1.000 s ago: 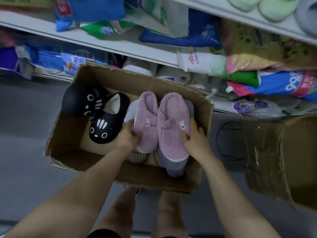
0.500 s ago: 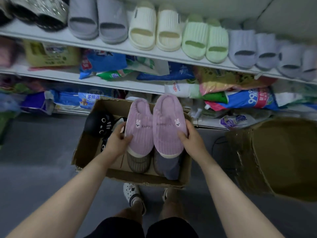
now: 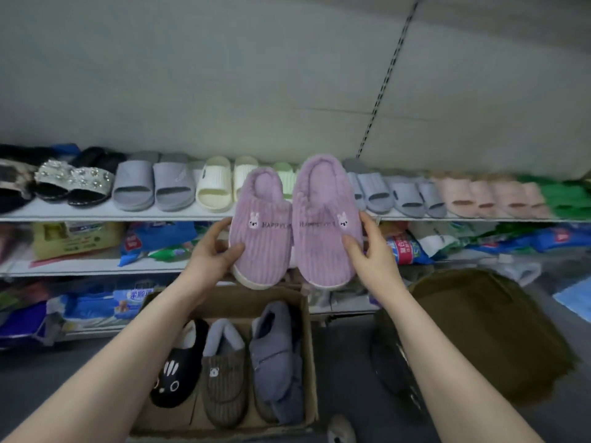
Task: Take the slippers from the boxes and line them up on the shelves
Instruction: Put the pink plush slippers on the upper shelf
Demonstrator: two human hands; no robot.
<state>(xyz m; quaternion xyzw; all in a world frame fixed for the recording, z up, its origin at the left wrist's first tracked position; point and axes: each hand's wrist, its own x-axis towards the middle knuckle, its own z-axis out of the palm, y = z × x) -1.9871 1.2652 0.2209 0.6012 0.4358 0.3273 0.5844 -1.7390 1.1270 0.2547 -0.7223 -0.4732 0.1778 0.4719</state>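
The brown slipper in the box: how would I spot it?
Look in the open cardboard box on the floor below the shelves. Three slippers lie side by side; the brown ribbed fabric slipper is the middle one, between a black cat-face slipper and a grey-blue one. Only it has a small bear patch.

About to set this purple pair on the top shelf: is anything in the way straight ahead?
Yes. Both hands, left and right, hold the purple slippers up before the top shelf. Cream slides and pale green slides already fill the spot behind them.
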